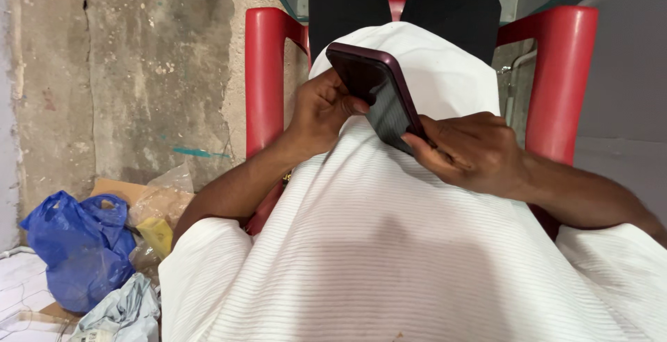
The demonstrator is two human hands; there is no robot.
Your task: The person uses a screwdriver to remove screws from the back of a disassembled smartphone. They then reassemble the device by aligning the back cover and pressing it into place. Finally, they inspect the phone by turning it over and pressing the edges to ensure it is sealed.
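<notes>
Cradling a tilted phone (pixel 379 95), both hands (pixel 323 109) seemingly grip its edges.

Dark maroon-cased phone (pixel 381 95) (screen dark) tilted above lap.

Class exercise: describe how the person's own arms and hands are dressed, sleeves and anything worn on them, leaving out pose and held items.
Both forearms are bare. Wide, loose white sleeves with fine ribbed stripes end near the elbows. The left hand and right hand show no gloves, rings or watch.
</notes>
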